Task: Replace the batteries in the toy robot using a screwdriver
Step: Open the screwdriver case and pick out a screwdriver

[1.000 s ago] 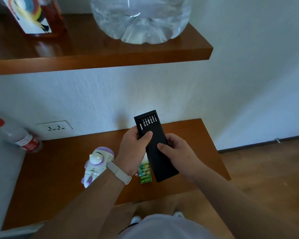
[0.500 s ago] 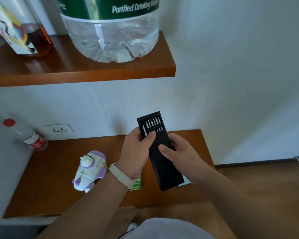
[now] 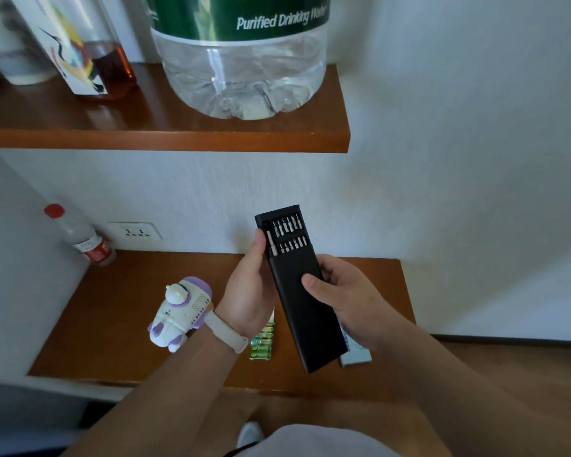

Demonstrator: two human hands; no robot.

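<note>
- While the left hand [image 3: 246, 291] and right hand [image 3: 342, 293] both grip the slim black plastic screwdriver case [image 3: 305, 308] mid-frame, its long axis tilts up-left.
- Left thumb rests beside what seems the silver driver [image 3: 271, 244]; the white-and-purple toy robot [image 3: 182, 313] lies lower left.

Brightness: soft, rather bright daylight; the white wall [image 3: 442, 159] is evenly lit.
Source: the right side; a faint shadow of the black case [image 3: 310, 324] is thrown leftward on the wall.
Glare: pale reflections are seen on the upper shelf [image 3: 80, 117] and in the water jug [image 3: 244, 80].
Blur: the top left corner is smeared; the centre is sharp.
Distortion: straight lines are bent near the edges.
</note>
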